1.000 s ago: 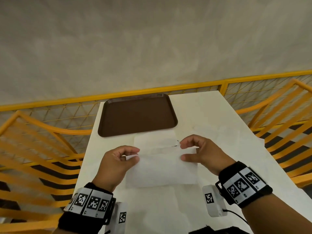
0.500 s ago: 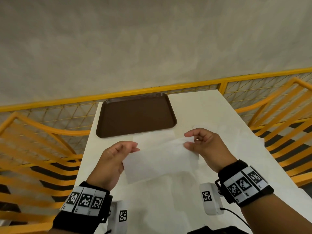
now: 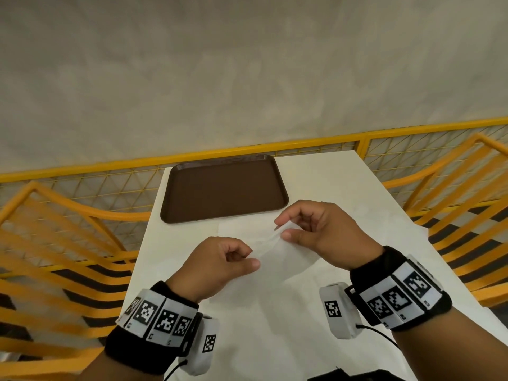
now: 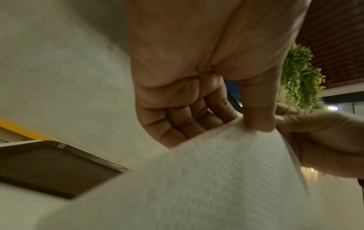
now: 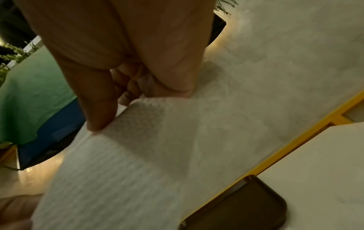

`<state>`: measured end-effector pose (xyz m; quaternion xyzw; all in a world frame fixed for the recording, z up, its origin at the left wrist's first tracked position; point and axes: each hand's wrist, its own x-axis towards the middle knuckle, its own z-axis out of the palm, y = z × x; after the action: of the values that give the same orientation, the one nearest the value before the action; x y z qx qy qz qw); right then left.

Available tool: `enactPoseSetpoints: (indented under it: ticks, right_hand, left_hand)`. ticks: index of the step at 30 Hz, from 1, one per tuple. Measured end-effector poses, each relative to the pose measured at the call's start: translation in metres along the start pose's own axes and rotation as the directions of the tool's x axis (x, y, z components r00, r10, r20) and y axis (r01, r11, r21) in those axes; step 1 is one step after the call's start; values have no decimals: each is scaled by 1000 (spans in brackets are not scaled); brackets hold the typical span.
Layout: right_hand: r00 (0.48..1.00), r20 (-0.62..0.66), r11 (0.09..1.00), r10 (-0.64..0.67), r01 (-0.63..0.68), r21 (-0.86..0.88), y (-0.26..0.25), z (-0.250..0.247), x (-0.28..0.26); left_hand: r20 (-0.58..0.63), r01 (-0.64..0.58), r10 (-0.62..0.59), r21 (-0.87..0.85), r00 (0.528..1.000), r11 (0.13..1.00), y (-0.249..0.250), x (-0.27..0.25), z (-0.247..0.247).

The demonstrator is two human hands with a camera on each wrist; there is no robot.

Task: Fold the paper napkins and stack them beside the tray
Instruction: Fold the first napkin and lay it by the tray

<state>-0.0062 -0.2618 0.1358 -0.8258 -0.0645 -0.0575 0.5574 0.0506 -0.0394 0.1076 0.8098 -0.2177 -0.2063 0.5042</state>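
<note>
The left hand (image 3: 217,266) pinches one end of a thin white embossed paper napkin (image 3: 286,255) between thumb and forefinger, its other fingers (image 4: 177,123) curled into the palm. The right hand (image 3: 320,233) pinches the opposite end in the same way, thumb below and forefinger above, so each grip is closed on the napkin. The two hands are near each other, the right a little farther from the person than the left, and the sheet is raised off the white rectangular tabletop (image 3: 330,182), slanting between the two pinches and sagging below them. In the left wrist view the napkin (image 4: 206,179) fills the lower part of the picture, with the left thumb pressed on its upper edge and the right hand (image 4: 325,137) holding it just beside. In the right wrist view the right thumb (image 5: 98,109) bears on the napkin's (image 5: 128,163) edge.

Another flat white paper napkin (image 3: 242,229) lies on the tabletop under the hands, just in front of the near edge of a dark brown rectangular plastic tray (image 3: 222,188). The tray sits at the tabletop's far left corner. Whether more napkins lie toward the right edge cannot be told against the white surface.

Black wristbands with square black-and-white markers (image 3: 162,320) circle both wrists. A yellow metal railing (image 3: 247,151) runs behind the far edge, and yellow slatted chairs (image 3: 55,243) stand along both sides.
</note>
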Motion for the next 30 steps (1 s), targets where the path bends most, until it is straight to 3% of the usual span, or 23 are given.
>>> enactPoseSetpoints:
  ticks: [3,6,9,12,14,16,20,27,30]
  right_hand:
    - [998,21,998,51,-51,-39,-4,0,-1]
    - [991,25,970,131,-123,-211,-3,1,0]
    - [984,-52,947,168,-176,-270,6,3,-1]
    - [956,-135,954,261,-276,-113,17,0,-2]
    - [923,-163,935,349,-354,0,27,-4,-1]
    - [891,-174,907,419,-402,129,33,-5,1]
    - [850,-160,840,503,-437,321,38,-5,8]
    - [810,-142,755,570,-447,479,42,-10,13]
    - [803,-137,741,580,-450,499,45,-12,10]
  left_hand:
    - [-58,-38,41,64,997,997,-1,-3,3]
    - [-119,-74,84,83,989,994,-5,-4,4]
    - [-81,-32,43,134,996,990,-14,-3,0]
    - [-42,118,-115,77,992,990,-28,-4,-11]
    - [-9,231,-237,-186,971,955,-34,-4,-20]
    - [47,298,-309,-442,950,846,-35,-3,-26]
    - [38,274,-329,-649,943,709,-22,4,-26]
    - [-139,170,-367,-700,920,693,-25,12,-16]
    - [-161,173,-388,-698,908,695,-24,13,-12]
